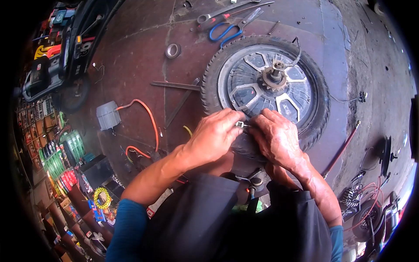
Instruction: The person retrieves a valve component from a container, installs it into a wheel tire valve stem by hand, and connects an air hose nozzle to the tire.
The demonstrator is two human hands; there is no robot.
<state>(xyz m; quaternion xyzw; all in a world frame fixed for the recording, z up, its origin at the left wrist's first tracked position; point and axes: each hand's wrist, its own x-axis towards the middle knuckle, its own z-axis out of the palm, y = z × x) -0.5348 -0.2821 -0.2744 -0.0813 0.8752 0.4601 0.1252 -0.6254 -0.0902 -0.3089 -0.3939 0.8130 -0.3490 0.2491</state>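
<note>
A hub motor wheel (253, 98) lies flat on the floor in front of me, with its axle and small sprocket (274, 81) pointing up. Above its near edge, my left hand (214, 133) is closed, pinching a small pale metallic piece (239, 124) at the fingertips. Right beside it, my right hand (277, 136) is also closed, its fingers curled at the other side of that piece. What lies inside the right fingers is hidden. A cable (298, 54) comes from the axle and passes over the tyre's far side.
Beyond the wheel lie blue-handled scissors (229, 32), a red-handled screwdriver (214, 21), a wrench (218, 12) and a tape roll (173, 50). Flat metal bars (176, 85) touch the tyre's left. A grey motor-like unit (108, 115) with an orange cable sits farther left.
</note>
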